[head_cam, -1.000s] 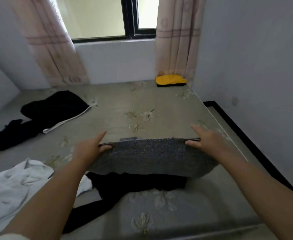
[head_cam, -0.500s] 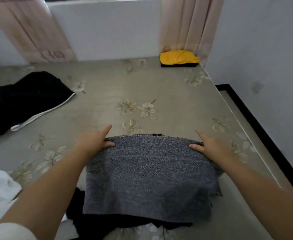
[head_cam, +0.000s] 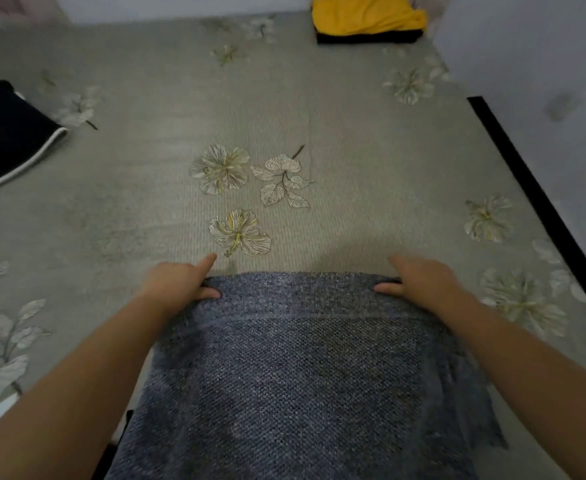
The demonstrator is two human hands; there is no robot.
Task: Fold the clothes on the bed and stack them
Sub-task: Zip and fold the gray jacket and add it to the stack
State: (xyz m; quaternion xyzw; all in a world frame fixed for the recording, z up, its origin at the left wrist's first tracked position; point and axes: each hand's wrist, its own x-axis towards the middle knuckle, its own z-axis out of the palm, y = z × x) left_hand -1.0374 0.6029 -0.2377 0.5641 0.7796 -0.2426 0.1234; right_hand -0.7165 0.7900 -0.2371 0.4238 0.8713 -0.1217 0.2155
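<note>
Over bed (head_cam: 336,133), left hand (head_cam: 177,285), right hand (head_cam: 423,282) pinching grey knit garment (head_cam: 295,375) corners, seemingly.

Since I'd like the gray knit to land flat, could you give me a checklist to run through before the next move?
1. Left hand pinches the gray knit at its far edge: ok.
2. Right hand pinches the same edge: ok.
3. Edge level between the hands: ok.
4. Bed bare ahead of the edge: ok.
5. Yellow garment and black garment outside the landing area: ok.
6. Knit's near end smooth: cannot tell, out of frame.
</note>
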